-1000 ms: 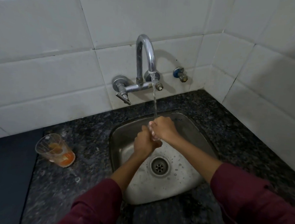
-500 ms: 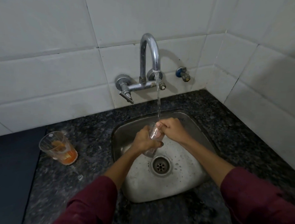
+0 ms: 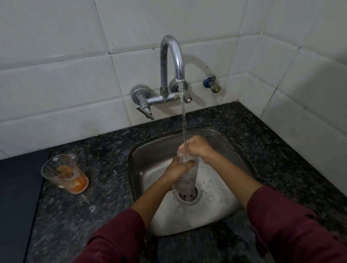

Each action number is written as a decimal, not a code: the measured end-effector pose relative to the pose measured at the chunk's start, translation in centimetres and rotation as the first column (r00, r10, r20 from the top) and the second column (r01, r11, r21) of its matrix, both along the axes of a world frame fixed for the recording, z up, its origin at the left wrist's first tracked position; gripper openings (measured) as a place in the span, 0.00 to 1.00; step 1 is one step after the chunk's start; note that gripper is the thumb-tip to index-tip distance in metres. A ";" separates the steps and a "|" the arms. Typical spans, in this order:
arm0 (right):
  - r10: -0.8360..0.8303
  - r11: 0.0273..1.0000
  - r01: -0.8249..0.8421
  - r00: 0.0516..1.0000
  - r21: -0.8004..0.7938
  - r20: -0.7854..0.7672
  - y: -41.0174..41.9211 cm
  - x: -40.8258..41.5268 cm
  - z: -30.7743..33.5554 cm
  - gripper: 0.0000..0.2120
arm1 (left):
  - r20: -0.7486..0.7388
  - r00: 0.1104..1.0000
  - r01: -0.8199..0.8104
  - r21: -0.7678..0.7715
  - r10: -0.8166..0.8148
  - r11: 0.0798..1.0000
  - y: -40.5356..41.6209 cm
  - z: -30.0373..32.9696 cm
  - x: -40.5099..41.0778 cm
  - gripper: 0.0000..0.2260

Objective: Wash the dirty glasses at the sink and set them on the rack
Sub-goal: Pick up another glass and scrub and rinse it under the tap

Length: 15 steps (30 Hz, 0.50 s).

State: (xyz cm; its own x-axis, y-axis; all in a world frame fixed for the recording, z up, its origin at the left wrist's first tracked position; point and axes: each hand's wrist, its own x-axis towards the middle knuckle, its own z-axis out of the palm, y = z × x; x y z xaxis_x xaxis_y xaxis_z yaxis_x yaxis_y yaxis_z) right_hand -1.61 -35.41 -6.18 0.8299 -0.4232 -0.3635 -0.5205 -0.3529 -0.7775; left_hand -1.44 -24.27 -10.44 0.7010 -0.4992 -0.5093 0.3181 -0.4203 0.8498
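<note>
A clear glass (image 3: pixel 186 178) is held upright over the steel sink (image 3: pixel 148 150), under the running water from the tap (image 3: pixel 173 57). My left hand (image 3: pixel 177 170) grips the glass around its side. My right hand (image 3: pixel 197 147) is curled over its rim, with the fingers at or inside the mouth; water hits there. A second glass (image 3: pixel 64 173), dirty with orange residue, stands on the dark granite counter (image 3: pixel 107 160) to the left of the sink. No rack is in view.
White tiled walls meet in a corner at the back right. A small blue-and-brass valve (image 3: pixel 212 84) sticks out of the wall right of the tap. A dark flat surface (image 3: pixel 13 194) lies at the far left. The drain (image 3: pixel 188 195) sits below the glass.
The glass has come lower and more upright in my left hand, so more of its body shows. My right hand stays at its rim under the stream.
</note>
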 end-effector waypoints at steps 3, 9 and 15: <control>-0.109 0.984 0.103 0.993 0.142 0.035 -0.3 -0.4 -0.7 0.11 | -0.444 0.891 -0.140 -0.076 0.092 0.987 -0.5 0.3 0.0 0.18; -0.260 0.942 0.224 0.958 0.250 0.120 -1.1 -1.8 -0.8 0.12 | -0.659 0.744 -0.244 -0.114 0.110 0.963 -1.0 0.7 0.8 0.18; -0.097 0.934 0.078 0.994 0.350 0.039 0.2 -4.0 -1.6 0.33 | -0.586 0.769 -0.461 -0.234 0.254 0.856 -1.5 0.7 1.5 0.21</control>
